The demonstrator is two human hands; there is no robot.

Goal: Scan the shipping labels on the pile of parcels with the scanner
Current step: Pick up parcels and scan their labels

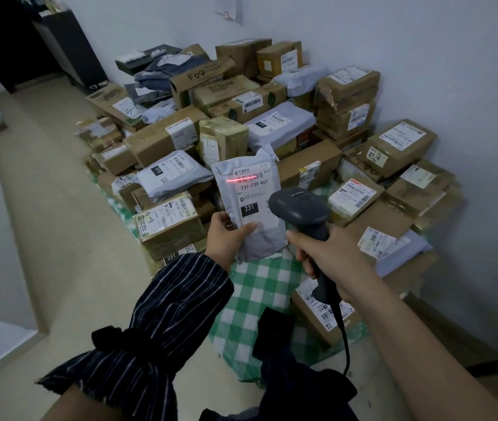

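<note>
My left hand (226, 235) grips a grey poly-mailer parcel (267, 235) by its lower left edge and holds it upright above the pile. Its white shipping label (252, 189) reads 231-239-K01, and a red scan line lies across the barcode near the top. My right hand (329, 256) grips the handle of a dark grey barcode scanner (299, 208), whose head points at the label from the right. The scanner's cable (345, 335) hangs down from the handle.
A big pile of cardboard boxes (162, 141) and grey mailers (278, 126) fills the floor against the right wall. A green-and-white checked cloth (259, 287) lies under the near parcels. A dark cabinet (68, 47) stands at the back left beside bare floor (44, 208).
</note>
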